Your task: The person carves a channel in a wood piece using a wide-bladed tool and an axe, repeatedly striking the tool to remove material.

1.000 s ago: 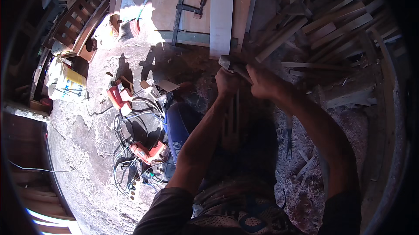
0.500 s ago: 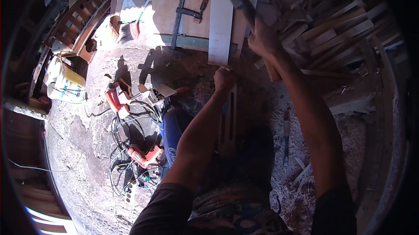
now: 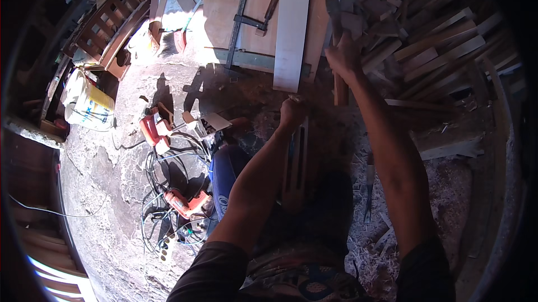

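Note:
My right hand is closed around the wooden handle of a hammer, its dark head raised above the fist. Below and to its left, my left hand is a closed fist; whatever it grips is too small and dim to make out. That fist is just short of the near end of a long pale board. Beneath the left wrist, a narrow wooden piece with long slots runs back toward my lap. A chisel-like tool lies among shavings right of my legs.
A bar clamp rests on wide boards ahead. Offcuts are heaped at the far right. Left of my knee lie a red power tool, a red drill and tangled cords. A white bucket stands farther left.
The hammer has swung from a leftward tilt to nearly upright, with its head farther right. My left fist stays by the board's end. The whole view has shifted slightly.

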`<state>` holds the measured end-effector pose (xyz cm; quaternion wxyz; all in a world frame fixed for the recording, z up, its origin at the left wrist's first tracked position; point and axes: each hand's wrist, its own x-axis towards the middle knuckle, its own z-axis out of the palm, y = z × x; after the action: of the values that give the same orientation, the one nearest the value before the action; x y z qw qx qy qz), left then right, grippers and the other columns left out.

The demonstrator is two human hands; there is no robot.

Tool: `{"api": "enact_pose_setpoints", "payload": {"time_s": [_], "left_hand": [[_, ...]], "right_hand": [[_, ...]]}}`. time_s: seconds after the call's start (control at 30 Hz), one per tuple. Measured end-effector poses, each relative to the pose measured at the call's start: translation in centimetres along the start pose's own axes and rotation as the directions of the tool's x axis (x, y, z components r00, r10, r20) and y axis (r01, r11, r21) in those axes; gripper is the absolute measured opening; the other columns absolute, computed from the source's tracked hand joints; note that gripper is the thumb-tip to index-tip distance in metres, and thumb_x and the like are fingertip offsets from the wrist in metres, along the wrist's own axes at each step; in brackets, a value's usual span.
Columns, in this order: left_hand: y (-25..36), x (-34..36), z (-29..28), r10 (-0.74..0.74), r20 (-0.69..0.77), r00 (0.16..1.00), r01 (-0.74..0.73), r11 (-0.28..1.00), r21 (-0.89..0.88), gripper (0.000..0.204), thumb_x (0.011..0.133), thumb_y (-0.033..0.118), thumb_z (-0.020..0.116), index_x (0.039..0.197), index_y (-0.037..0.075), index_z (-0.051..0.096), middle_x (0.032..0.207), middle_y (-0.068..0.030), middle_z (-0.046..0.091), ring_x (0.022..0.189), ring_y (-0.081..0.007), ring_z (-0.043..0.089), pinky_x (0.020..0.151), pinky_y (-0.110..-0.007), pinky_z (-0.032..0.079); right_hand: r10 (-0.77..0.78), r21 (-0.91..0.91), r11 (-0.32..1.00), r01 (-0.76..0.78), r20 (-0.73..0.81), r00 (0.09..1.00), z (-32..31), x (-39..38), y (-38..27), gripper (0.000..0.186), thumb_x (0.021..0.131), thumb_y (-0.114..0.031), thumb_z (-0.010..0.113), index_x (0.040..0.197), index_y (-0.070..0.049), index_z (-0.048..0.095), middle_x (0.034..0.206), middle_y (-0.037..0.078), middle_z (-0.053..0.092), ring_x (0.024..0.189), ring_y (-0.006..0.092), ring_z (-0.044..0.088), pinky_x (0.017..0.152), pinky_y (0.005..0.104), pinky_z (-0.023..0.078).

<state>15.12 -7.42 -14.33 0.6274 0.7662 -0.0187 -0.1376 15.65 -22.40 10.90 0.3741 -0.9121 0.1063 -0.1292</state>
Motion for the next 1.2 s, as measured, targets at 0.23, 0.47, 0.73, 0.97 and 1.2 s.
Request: {"api": "enact_pose_setpoints", "payload": {"time_s": [0.23,0.47,0.73,0.97,1.2], "left_hand": [[5.4,-7.7,-2.9,0.225,0.258,0.940,-0.098,0.899,-0.426,0.025,0.083,0.013,0.073,0.105,0.002,0.073,0.094,-0.0016,0.072,0.083,-0.0103,0.066,0.072,-0.029,0.054],[7.0,-15.8,-5.3,0.421,0.571,0.705,-0.053,0.833,-0.550,0.033,0.076,0.003,0.078,0.108,0.002,0.068,0.102,-0.0035,0.070,0.091,-0.0117,0.064,0.079,-0.029,0.053],[13.9,-14.3,-9.4,0.502,0.608,0.615,0.274,0.587,-0.762,0.035,0.077,0.006,0.081,0.109,0.001,0.066,0.095,-0.0031,0.070,0.083,-0.0090,0.063,0.073,-0.025,0.052],[15.2,-11.3,-6.4,0.606,0.062,0.793,-0.592,0.791,-0.158,0.015,0.078,0.008,0.080,0.089,0.001,0.072,0.078,-0.0014,0.068,0.067,-0.0096,0.063,0.061,-0.026,0.051],[13.0,-11.1,-4.2,0.422,-0.045,0.906,-0.409,0.840,-0.356,0.005,0.080,0.005,0.073,0.084,0.004,0.072,0.073,0.0021,0.066,0.067,-0.0056,0.061,0.058,-0.025,0.048]], "right_hand": [[-0.026,-0.130,0.979,0.158,0.685,0.728,-2.1,-11.2,2.9,0.053,0.078,-0.013,0.070,0.128,0.001,0.057,0.110,0.024,0.067,0.107,0.0363,0.066,0.090,0.0466,0.051],[0.281,0.314,0.865,-0.392,0.345,0.896,1.2,-22.6,9.6,0.071,0.082,-0.014,0.073,0.146,-0.007,0.043,0.105,0.014,0.068,0.066,0.0201,0.064,0.051,0.0320,0.051],[0.517,0.408,0.557,-0.724,0.512,0.686,7.3,-32.0,14.4,0.064,0.081,-0.016,0.076,0.136,0.002,0.048,0.114,0.018,0.067,0.075,0.0230,0.067,0.060,0.0342,0.056],[0.401,0.299,0.792,-0.532,0.403,0.823,10.9,-33.9,17.3,0.062,0.081,-0.022,0.078,0.132,0.003,0.051,0.117,0.017,0.066,0.107,0.0281,0.065,0.094,0.0379,0.052],[0.386,0.204,0.847,-0.491,0.397,0.833,11.3,-34.0,17.1,0.070,0.079,-0.022,0.079,0.134,0.007,0.048,0.124,0.024,0.064,0.118,0.0340,0.062,0.102,0.0411,0.048]]}}
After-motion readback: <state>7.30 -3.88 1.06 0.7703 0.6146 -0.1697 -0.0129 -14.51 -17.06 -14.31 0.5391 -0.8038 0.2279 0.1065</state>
